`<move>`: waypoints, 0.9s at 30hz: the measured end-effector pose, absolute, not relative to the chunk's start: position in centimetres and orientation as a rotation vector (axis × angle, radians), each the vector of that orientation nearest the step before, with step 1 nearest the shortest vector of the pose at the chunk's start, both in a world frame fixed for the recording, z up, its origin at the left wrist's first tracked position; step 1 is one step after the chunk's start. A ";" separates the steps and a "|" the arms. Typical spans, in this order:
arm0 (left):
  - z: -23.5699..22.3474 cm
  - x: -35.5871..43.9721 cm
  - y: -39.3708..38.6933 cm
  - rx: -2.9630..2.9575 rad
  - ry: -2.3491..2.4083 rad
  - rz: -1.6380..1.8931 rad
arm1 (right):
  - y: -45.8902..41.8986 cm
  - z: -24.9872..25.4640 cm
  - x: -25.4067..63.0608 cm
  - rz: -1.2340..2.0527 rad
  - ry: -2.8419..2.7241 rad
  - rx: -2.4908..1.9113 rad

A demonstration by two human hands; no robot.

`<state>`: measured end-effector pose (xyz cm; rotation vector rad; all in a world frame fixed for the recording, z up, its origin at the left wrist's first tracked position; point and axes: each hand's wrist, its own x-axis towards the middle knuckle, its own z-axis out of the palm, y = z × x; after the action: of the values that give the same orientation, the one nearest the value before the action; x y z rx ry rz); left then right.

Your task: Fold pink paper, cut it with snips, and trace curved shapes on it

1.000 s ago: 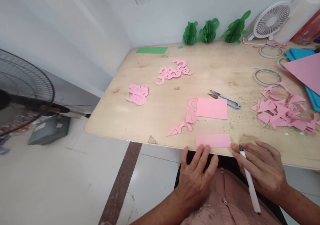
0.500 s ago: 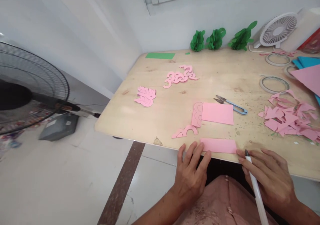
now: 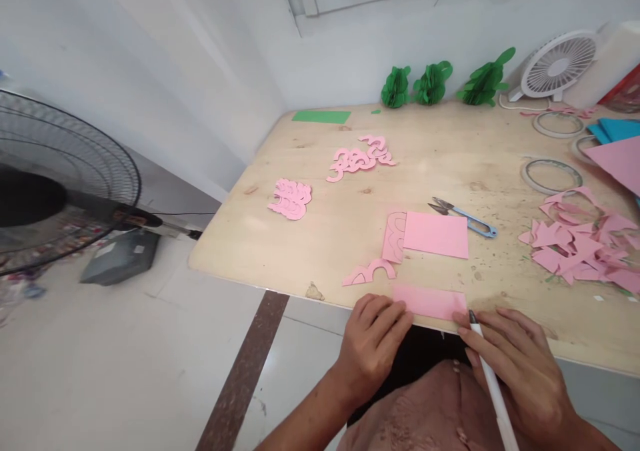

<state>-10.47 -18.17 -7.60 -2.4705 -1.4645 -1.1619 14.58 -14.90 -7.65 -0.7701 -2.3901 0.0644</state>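
Note:
A folded-looking pink paper strip [image 3: 429,302] lies at the table's front edge. My left hand [image 3: 374,341] has its fingers curled together over the strip's left end, with the thumb hidden. The white marker pen [image 3: 493,381], dark tip upward, is held between fingers of my right hand [image 3: 525,364], whose fingertips also touch the strip's right end. Just beyond lie a pink paper rectangle [image 3: 436,235], a pink piece with drawn scallop lines [image 3: 394,237] and a cut arched pink piece [image 3: 370,272]. Blue-handled thread snips [image 3: 465,218] rest beside the rectangle.
Pink scraps [image 3: 583,244] are heaped at the right, near tape rolls [image 3: 553,175]. Curvy pink cutouts [image 3: 357,157] and a scalloped stack [image 3: 291,199] lie left. Green paper figures [image 3: 431,84] and a small white fan [image 3: 559,67] stand along the wall. A floor fan [image 3: 65,197] is at left.
My left hand's spread fingers have drawn together over the strip's left end. The strip and my right hand with the pen have shifted slightly left on the table. The camera view has also moved.

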 end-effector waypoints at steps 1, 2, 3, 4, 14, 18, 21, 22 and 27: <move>-7.4 -10.7 -18.0 -2.499 -1.451 -1.148 | -14.9 -7.5 14.4 0.072 -2.372 -0.775; -7.2 -10.9 -17.9 -2.524 -1.442 -1.125 | -14.8 -7.4 14.3 0.074 -2.358 -0.782; -7.1 -11.0 -17.9 -2.542 -1.436 -1.097 | -14.7 -7.4 14.2 0.071 -2.347 -0.788; -7.1 -11.2 -17.9 -2.552 -1.433 -1.069 | -14.7 -7.3 14.1 0.067 -2.342 -0.793; -6.1 -13.0 -17.1 -2.278 -1.721 -1.109 | -14.2 -6.8 12.0 0.056 -2.436 -0.842; -4.4 -14.9 -15.2 -2.280 -2.069 -0.826 | -13.9 -6.4 11.1 0.079 -2.461 -0.875; -3.5 -15.2 -13.6 -2.388 -2.208 -0.641 | -13.7 -6.0 10.6 0.079 -2.462 -0.903; -3.3 -15.1 -13.1 -2.422 -2.221 -0.602 | -13.7 -5.9 10.5 0.075 -2.461 -0.910; -2.6 -14.3 -11.1 -2.534 -2.262 -0.472 | -12.9 -5.4 9.9 0.056 -2.470 -0.926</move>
<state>-14.27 -11.08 -2.57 -2.5338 -2.2624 -0.4720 9.93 -12.94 -5.44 -0.9255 -2.4704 0.0561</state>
